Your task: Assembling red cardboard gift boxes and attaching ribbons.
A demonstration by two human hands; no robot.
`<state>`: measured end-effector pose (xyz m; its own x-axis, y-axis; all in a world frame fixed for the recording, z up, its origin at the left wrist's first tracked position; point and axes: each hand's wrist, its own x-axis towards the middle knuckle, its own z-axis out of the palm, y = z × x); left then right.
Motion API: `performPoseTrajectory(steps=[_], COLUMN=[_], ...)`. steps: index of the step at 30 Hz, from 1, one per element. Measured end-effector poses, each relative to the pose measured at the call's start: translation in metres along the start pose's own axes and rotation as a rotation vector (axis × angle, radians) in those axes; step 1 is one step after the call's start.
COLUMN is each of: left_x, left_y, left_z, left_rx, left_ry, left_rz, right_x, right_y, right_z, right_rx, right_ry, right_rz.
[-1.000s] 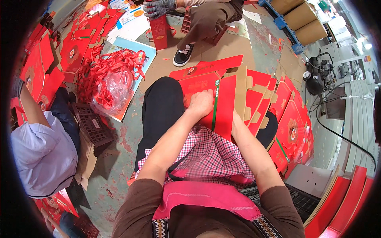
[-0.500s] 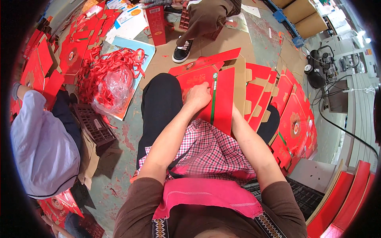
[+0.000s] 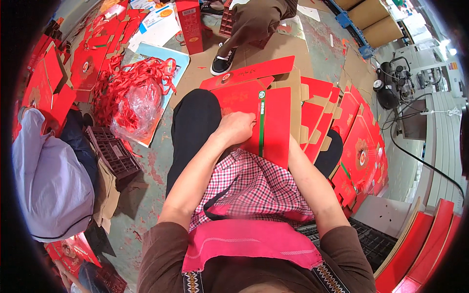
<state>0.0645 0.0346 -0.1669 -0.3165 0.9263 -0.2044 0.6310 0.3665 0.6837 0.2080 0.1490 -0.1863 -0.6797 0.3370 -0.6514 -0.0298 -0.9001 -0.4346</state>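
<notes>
A red cardboard box sheet (image 3: 277, 122) with flaps, gold print and a green strip (image 3: 262, 122) rests across my lap, tilted up. My left hand (image 3: 238, 128) lies on its front panel, just left of the green strip. Its fingers are curled in; what they hold, if anything, is hidden. Only the forearm of my right arm (image 3: 310, 173) shows, since the right hand is behind the sheet's right side. Brown inner flaps (image 3: 295, 97) stick out behind. More red sheets (image 3: 312, 115) with brown tabs lie fanned beside it, over my right knee.
Piled red ribbons (image 3: 132, 80) and clear plastic lie on a board to the left. A dark crate (image 3: 113, 154) stands near a co-worker in a pale top (image 3: 51, 180). Another person's shoe (image 3: 223, 62) is ahead. Stacked red sheets (image 3: 361, 151) and a black compressor (image 3: 387, 93) are right.
My left hand has slid down and slightly left on the panel, its fingers now more curled. The sheet has shifted a little. The hand on the tall red box ahead has left the picture.
</notes>
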Motion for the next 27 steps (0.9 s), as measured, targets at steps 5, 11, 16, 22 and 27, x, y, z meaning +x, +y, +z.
performPoseTrajectory(steps=[5, 11, 16, 22, 27], left_x=[-0.003, -0.021, -0.108, -0.211, -0.246], left_y=[-0.001, -0.008, 0.014, 0.022, 0.031], left_z=[0.000, -0.014, -0.074, -0.159, -0.166], left_rx=[-0.227, -0.339, -0.173, -0.100, 0.013], left_ry=[0.183, -0.101, -0.115, 0.017, 0.242], left_rz=[-0.096, -0.032, 0.165, -0.109, -0.312], right_x=[-0.007, -0.066, -0.067, -0.072, -0.073], right_y=[-0.002, -0.003, -0.002, -0.013, -0.010], right_z=[0.004, 0.034, 0.003, 0.018, 0.017], right_rx=[-0.007, 0.051, -0.298, -0.199, -0.390], right_ry=[0.015, -0.124, 0.308, 0.227, 0.248], right_rz=[-0.012, 0.009, -0.135, 0.016, -0.085])
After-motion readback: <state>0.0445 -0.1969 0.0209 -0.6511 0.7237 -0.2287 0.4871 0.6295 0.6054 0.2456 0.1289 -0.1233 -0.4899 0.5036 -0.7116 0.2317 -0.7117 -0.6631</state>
